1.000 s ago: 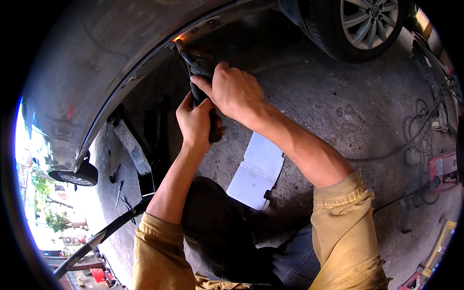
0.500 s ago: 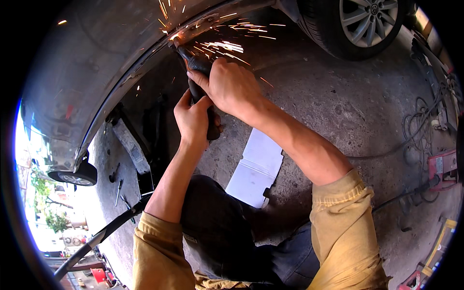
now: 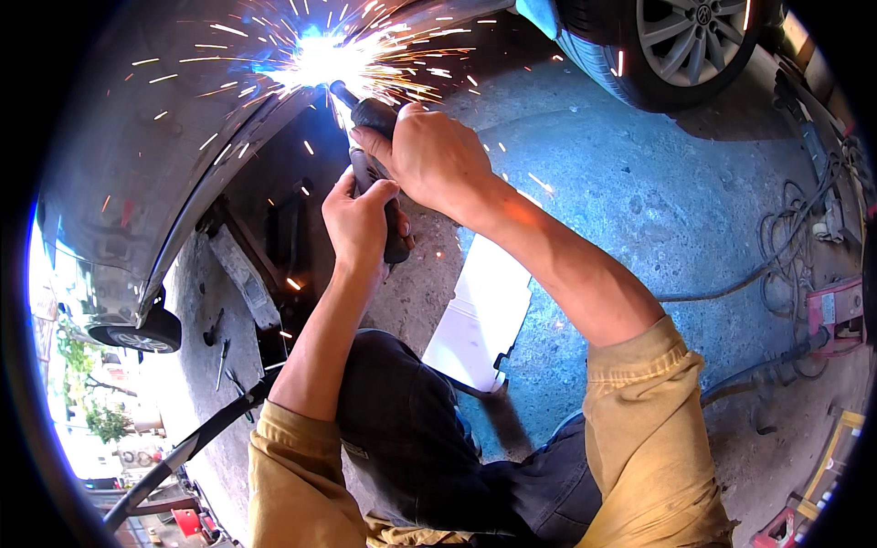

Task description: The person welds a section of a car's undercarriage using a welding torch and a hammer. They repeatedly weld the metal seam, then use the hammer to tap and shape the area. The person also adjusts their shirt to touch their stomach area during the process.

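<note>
My right hand (image 3: 437,163) is closed round a welding torch (image 3: 373,115), its nozzle pointing up at the car's lower sill. A blinding white-blue arc (image 3: 322,60) burns there, with sparks flying out all round, and its glare hides the spot being welded. Just below, my left hand (image 3: 358,221) grips a dark-handled tool (image 3: 396,248) with a thin bright metal shaft. That shaft runs up beside the nozzle toward the arc; its tip is lost in the glare. The grey car body (image 3: 137,183) curves along the left.
A white folded sheet (image 3: 470,320) lies on the concrete floor below my hands. A wheel (image 3: 690,46) stands at upper right. Cables (image 3: 776,260) and a red metal piece (image 3: 836,315) lie at right. A black hose (image 3: 187,449) passes my left forearm, near a metal support (image 3: 245,279).
Small orange sparks have grown into a bright arc with a wide spray, and blue light now covers the floor. Both hands keep their grips; the left has shifted slightly left.
</note>
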Action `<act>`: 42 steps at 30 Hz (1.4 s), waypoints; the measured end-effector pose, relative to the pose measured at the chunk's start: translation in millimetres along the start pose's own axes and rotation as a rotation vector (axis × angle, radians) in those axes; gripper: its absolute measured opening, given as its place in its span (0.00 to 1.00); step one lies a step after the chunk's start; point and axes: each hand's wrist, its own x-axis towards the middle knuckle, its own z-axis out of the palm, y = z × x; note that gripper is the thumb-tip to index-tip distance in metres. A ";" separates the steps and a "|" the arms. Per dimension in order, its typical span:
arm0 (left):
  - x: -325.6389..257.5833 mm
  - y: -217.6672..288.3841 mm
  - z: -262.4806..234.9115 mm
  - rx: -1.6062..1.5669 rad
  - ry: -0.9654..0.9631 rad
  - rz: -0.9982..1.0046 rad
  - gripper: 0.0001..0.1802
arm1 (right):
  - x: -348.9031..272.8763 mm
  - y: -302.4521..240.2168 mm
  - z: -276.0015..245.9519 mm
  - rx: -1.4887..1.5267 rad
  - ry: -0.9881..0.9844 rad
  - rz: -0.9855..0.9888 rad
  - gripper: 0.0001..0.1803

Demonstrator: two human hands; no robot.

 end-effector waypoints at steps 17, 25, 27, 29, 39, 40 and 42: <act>-3.2 4.0 -0.1 0.025 0.016 -0.007 0.05 | -0.1 22.8 -11.6 0.186 -0.102 0.158 0.37; -4.3 4.7 0.0 0.007 0.004 -0.020 0.06 | -3.3 15.0 -14.8 0.195 -0.113 0.156 0.37; -3.7 4.1 -0.6 0.006 0.009 -0.021 0.06 | -2.3 13.2 -14.8 0.193 -0.122 0.153 0.37; -3.4 4.0 -0.4 0.011 0.013 -0.018 0.07 | -1.4 12.3 -14.0 0.190 -0.124 0.149 0.37; -2.3 3.8 -0.1 0.035 0.007 -0.003 0.07 | 2.5 6.5 -9.5 0.169 -0.125 0.163 0.36; -2.4 3.7 0.2 0.030 0.006 -0.004 0.07 | 2.6 6.2 -9.2 0.169 -0.125 0.164 0.36; -2.6 4.2 0.7 0.031 0.011 -0.004 0.07 | 2.5 4.0 -10.9 0.162 -0.124 0.159 0.36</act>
